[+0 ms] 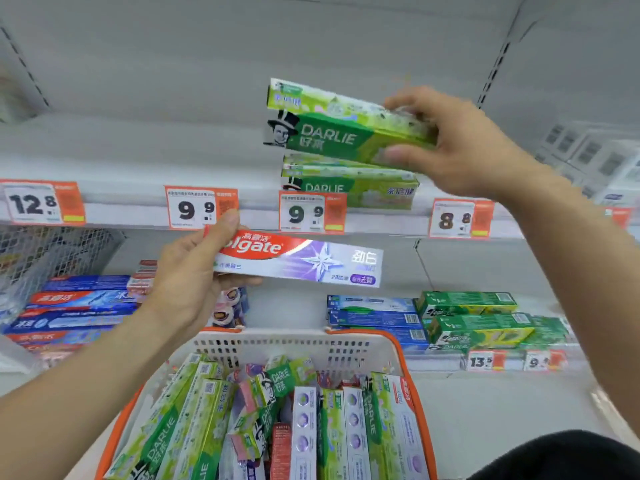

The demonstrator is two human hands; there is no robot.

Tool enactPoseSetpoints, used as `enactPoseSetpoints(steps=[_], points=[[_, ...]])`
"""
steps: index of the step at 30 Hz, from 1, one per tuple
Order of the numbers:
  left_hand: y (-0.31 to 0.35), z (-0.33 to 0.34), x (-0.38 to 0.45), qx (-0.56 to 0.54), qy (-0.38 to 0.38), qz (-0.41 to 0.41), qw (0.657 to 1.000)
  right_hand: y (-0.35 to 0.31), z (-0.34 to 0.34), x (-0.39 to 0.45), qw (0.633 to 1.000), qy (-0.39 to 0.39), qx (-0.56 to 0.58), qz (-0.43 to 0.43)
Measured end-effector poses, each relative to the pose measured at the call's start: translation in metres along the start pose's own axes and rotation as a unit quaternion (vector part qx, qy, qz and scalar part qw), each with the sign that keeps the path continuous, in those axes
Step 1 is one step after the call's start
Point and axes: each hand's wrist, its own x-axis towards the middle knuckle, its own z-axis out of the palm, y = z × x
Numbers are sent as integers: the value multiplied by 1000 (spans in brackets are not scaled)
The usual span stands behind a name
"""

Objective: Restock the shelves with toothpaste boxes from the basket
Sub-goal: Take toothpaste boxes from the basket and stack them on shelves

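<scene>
Darlie box [346, 133] sits pinched in the right hand [464, 147]; lower it flat, edges squared, onto the shelved stack [349, 188]. Left hand [194, 275] grips a Colgate box [301, 259].

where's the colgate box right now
In the head view, the Colgate box is centre-left, held by the left hand just below the 9.9 price tags, above the basket.

"DARLIE" on held green box [332, 133], "DARLIE" on shelved green box [349, 190], "Colgate" on purple box [298, 259], shelf tags [201, 206] 12.8, 9.9, 9.9, 8.8, lower tags [479, 361] 13.5
</scene>
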Motion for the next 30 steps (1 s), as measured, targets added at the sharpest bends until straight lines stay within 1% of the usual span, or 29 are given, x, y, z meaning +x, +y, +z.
enactPoseSetpoints(steps=[1,3,7,13,16,18,19,20,22,23,24,25,26,27,28,29,30], points=[[0,0,-2,0,-3,0,1000,3,-3,18,1000,4,-13,3],[1,-1,-5,-2,-8,1,1000,17,-1,55,999,-13,-46,13],[6,1,-10,-15,-8,-3,1000,46,20,105,991,-83,-84,56],[11,-3,-11,-28,1,-9,1000,59,38,126,960,-222,-109,132],[13,-4,-10,-37,6,-15,999,68,47,123,948,-251,-84,178],[15,-4,-8,-38,9,-17,999,71,50,120,951,-234,-44,196],[16,-4,-7,-41,12,-16,999,71,50,116,959,-208,-28,193],[16,-4,-5,-44,17,-13,999,68,50,111,970,-163,-20,177],[15,-5,-3,-48,26,-14,998,57,49,92,992,-34,-2,118],[14,-5,-2,-46,26,-16,998,48,49,77,995,27,21,89],[12,-5,-2,-41,22,-17,999,37,51,60,994,63,57,63],[11,-4,-2,-37,17,-19,999,24,53,40,991,61,109,46],[9,-3,-2,-30,12,-20,999,10,57,18,985,22,170,35],[7,-1,-4,-25,6,-23,999,-3,61,-3,975,-42,218,26],[5,1,-6,-18,1,-25,1000,-13,68,-23,965,-111,238,22],[2,4,-9,-8,-6,-27,1000,-20,76,-40,959,-170,225,19],[0,7,-12,1,-17,-26,1000,-22,84,-55,959,-202,198,17]])
